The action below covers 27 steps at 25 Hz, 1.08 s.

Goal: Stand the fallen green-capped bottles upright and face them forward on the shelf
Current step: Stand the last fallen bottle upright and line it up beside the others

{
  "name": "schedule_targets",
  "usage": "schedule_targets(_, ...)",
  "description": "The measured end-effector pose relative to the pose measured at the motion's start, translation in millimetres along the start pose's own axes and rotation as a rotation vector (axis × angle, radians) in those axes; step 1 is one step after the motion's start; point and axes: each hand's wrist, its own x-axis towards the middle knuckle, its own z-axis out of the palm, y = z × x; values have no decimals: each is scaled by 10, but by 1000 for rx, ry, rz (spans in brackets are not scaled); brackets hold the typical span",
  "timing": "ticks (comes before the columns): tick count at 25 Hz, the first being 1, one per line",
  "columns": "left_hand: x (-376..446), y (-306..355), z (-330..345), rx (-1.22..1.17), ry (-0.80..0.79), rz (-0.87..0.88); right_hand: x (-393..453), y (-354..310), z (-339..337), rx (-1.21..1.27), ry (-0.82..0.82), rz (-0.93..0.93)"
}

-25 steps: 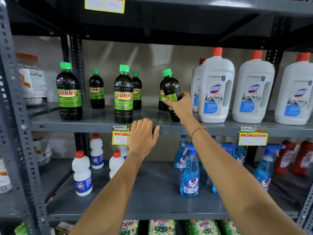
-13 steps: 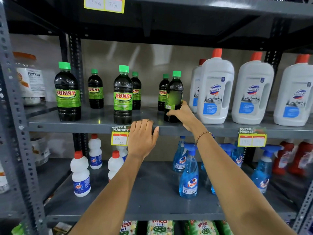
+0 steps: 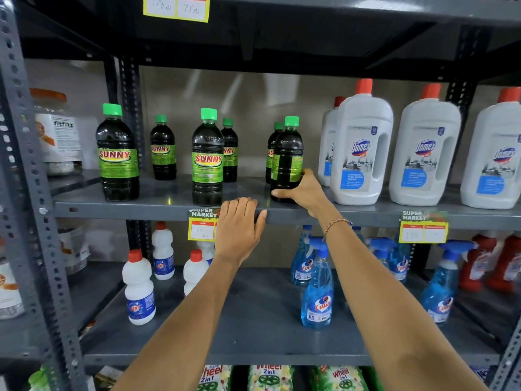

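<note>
Several dark green-capped SUNNY bottles stand on the grey shelf point(image 3: 158, 206). My right hand point(image 3: 303, 191) grips the base of the rightmost front bottle point(image 3: 287, 156); it stands upright with its label turned to the side. Another bottle point(image 3: 273, 148) stands close behind it. The front bottles at the left point(image 3: 117, 153) and the middle point(image 3: 208, 159) face forward, and two smaller-looking ones point(image 3: 163, 149) point(image 3: 229, 152) stand behind. My left hand point(image 3: 239, 225) rests on the shelf's front edge, fingers curled over it, holding no bottle.
White Domex jugs point(image 3: 361, 148) with red caps stand right beside the held bottle. A jar point(image 3: 57, 134) sits on the neighbouring shelf at left. Below are white bottles point(image 3: 139, 289), blue spray bottles point(image 3: 317, 286) and yellow price tags point(image 3: 201, 227).
The bottle in my right hand was tilted and lifted a second ago; it now stands upright on the shelf. My right hand slid down to its base. The left hand stayed put.
</note>
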Motion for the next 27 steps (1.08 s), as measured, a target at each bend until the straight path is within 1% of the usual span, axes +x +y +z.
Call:
schedule_targets(2,-1,-13,10,34,-20,10,-30,-1,34,-42,73,-12)
schedule_targets(5,-11,-8,8,65,-38,15,-4,-20,34,-16,-12,-1)
schedule_targets(7,-13,-1,7,63,-36,21,21,2,18,-36,-20,18)
schedule_targets(11,-25,-20,15,52,-23,51,-84,-39,75,-201,80,-44)
schedule_targets(12,-33,-25,14,54,-15,57,-86,-41,78,-218,71,-59)
schedule_targets(15,-39,-21,9,57,-13,52,-58,-29,32,-155,-17,-24)
schedule_targets(16,-38,-19,9,53,-15,48,-53,-16,34,-164,-12,-27)
schedule_targets(19,-37,-21,9,29,-16,41,-85,-20,108,-340,105,-94)
schedule_targets(20,-40,-22,9,26,-13,40,-83,-21,125,-354,108,-110)
schedule_targets(23,-42,-23,15,25,-6,41,-56,-26,89,-195,18,-50)
schedule_targets(24,-41,-23,22,23,3,41,-53,-18,77,-172,14,-43)
schedule_targets(27,-44,-27,32,13,30,45,-65,-8,109,-261,108,-75)
